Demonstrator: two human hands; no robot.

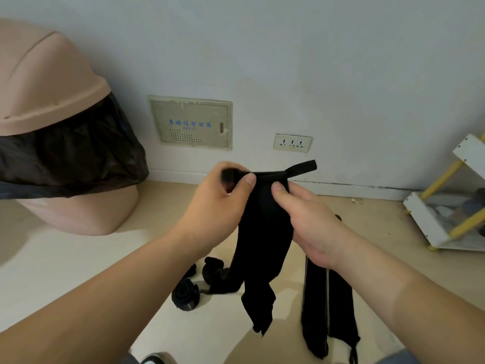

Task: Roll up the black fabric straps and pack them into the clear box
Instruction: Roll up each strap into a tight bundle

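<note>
Two hands meet in the middle of the head view, raised above the floor and holding one black strap between them. The left hand pinches the strap's top edge, with the thumb in front and the curled fingers behind; the bit of cloth at its fingertips is blurred. The right hand grips the same top edge just to the right, thumb pressed on the near face and fingers hidden behind the cloth. A narrow tail of the strap sticks out to the right, past the right thumb and in front of the wall. The rest hangs down between the two wrists, loose and creased, its ragged lower end clear of the floor.

Below the hands, near and to the left, a rolled strap lies on the floor, with a looser dark bundle just beyond it. Near and to the right, under the right forearm, flat straps lie stretched out side by side.

At far left stands a tan bin lined with a black bag. On the wall behind the hands are a beige panel and a socket. A white shelf with yellow rods stands at far right.
</note>
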